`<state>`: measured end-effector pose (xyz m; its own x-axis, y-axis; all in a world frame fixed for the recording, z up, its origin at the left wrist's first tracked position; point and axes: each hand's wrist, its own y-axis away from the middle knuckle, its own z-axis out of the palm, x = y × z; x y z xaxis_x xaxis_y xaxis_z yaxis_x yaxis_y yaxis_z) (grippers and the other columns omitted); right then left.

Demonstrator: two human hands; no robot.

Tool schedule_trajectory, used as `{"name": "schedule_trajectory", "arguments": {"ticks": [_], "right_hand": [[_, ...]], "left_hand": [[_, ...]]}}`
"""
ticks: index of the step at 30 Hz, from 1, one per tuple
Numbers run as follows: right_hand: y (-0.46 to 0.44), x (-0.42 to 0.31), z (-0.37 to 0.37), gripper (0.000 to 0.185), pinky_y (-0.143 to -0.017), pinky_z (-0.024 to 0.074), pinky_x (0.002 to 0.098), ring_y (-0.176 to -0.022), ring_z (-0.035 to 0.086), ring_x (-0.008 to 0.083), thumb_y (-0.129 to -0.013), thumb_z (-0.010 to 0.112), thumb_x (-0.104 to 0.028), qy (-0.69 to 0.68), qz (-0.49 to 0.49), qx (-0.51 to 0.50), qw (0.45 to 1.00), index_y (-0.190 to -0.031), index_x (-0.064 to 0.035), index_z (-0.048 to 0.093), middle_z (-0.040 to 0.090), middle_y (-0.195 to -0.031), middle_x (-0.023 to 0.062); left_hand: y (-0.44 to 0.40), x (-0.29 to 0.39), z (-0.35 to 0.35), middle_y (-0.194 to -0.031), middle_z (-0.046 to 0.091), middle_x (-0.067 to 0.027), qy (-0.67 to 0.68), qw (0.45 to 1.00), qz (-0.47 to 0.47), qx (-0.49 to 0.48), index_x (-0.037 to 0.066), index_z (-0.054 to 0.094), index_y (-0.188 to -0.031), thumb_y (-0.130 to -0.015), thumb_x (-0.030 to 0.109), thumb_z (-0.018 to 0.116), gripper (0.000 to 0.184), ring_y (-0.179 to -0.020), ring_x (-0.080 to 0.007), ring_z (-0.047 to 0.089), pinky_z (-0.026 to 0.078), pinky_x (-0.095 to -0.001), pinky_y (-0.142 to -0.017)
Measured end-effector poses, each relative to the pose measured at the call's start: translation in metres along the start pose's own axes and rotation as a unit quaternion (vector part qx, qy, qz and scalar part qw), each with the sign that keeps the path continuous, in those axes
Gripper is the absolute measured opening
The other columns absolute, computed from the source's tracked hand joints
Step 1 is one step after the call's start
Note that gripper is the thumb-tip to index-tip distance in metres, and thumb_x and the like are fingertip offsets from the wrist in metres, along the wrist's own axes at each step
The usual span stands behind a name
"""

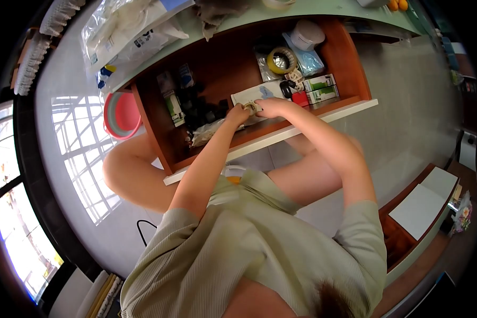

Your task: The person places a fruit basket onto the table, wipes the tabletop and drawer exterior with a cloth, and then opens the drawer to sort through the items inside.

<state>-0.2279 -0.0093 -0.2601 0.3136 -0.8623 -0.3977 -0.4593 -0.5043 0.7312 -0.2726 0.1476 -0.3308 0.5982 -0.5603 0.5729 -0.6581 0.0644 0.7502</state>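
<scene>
Both of my hands are inside an open wooden drawer (206, 63), near its front panel. My left hand (239, 115) and my right hand (270, 107) pinch a small pale coiled item (253, 108) between them; what exactly it is cannot be made out. Just behind it lies a white packet (249, 94) with a bluish print. Right of my hands are a red item (300, 98), green and white boxes (321, 88) and a roll of yellow tape (282, 60). Crumpled pale plastic (208, 132) lies by my left wrist, next to dark items (196, 106).
A white round container (307, 35) stands in the drawer's back right corner. Plastic bags (127, 32) lie on the tabletop at the upper left. A pink basin (123, 115) is left of the drawer. Another open drawer (397, 238) is at the lower right.
</scene>
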Motion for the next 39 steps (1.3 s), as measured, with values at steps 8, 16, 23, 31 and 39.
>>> {"name": "schedule_trajectory", "arguments": {"ticks": [8, 16, 23, 31, 39], "right_hand": [[-0.037, 0.005, 0.023, 0.063, -0.082, 0.0441, 0.04, -0.098, 0.056, 0.0372, -0.078, 0.056, -0.037, -0.01, 0.002, -0.042, 0.999, -0.126, -0.0031, 0.035, 0.058, -0.107, 0.0233], [-0.064, 0.019, 0.039, 0.067, -0.082, 0.0447, 0.0372, -0.098, 0.056, 0.0353, -0.071, 0.065, -0.032, -0.091, -0.026, -0.046, 0.994, -0.122, 0.0017, 0.038, 0.058, -0.107, 0.0232], [-0.028, 0.002, 0.005, 0.063, -0.078, 0.0477, 0.0338, -0.092, 0.06, 0.0295, -0.06, 0.075, -0.016, -0.073, -0.06, 0.104, 0.99, -0.116, -0.0032, 0.05, 0.063, -0.1, 0.0159], [-0.005, -0.006, -0.027, 0.048, -0.067, 0.05, 0.0325, -0.075, 0.064, 0.0229, -0.061, 0.071, -0.014, -0.171, -0.057, 0.297, 0.938, -0.108, -0.0099, 0.06, 0.067, -0.078, 0.0053], [0.045, -0.024, -0.089, 0.038, -0.056, 0.0491, 0.0314, -0.063, 0.063, 0.0214, -0.064, 0.071, -0.026, -0.068, -0.116, 0.434, 0.891, -0.1, -0.014, 0.065, 0.065, -0.069, 0.0025]], "left_hand": [[0.022, 0.018, -0.008, -0.094, 0.061, -0.0279, 0.007, 0.996, -0.089, -0.024, -0.008, 0.055, -0.102, -0.076, 0.032, 0.052, 0.047, -0.087, -0.0352, 0.061, 0.046, -0.0398, -0.078], [0.018, 0.008, 0.008, -0.082, 0.063, -0.0241, -0.07, 0.997, 0.027, 0.034, -0.005, 0.062, -0.087, -0.08, 0.025, 0.043, 0.036, -0.077, -0.0363, 0.062, 0.048, -0.0407, -0.07], [0.023, 0.018, -0.002, -0.096, 0.063, -0.0213, -0.112, 0.989, 0.024, 0.092, 0.005, 0.054, -0.113, -0.074, 0.021, 0.059, 0.043, -0.097, -0.0338, 0.059, 0.046, -0.0395, -0.083], [0.058, 0.048, -0.03, -0.091, 0.066, -0.0063, -0.032, 0.958, 0.15, 0.241, 0.011, 0.048, -0.121, -0.067, 0.01, 0.063, 0.056, -0.087, -0.0289, 0.062, 0.048, -0.0376, -0.078], [0.074, 0.087, -0.063, -0.081, 0.064, -0.0066, -0.031, 0.881, 0.33, 0.339, 0.011, 0.054, -0.112, -0.071, 0.011, 0.068, 0.043, -0.066, -0.0238, 0.062, 0.048, -0.0337, -0.06]]}}
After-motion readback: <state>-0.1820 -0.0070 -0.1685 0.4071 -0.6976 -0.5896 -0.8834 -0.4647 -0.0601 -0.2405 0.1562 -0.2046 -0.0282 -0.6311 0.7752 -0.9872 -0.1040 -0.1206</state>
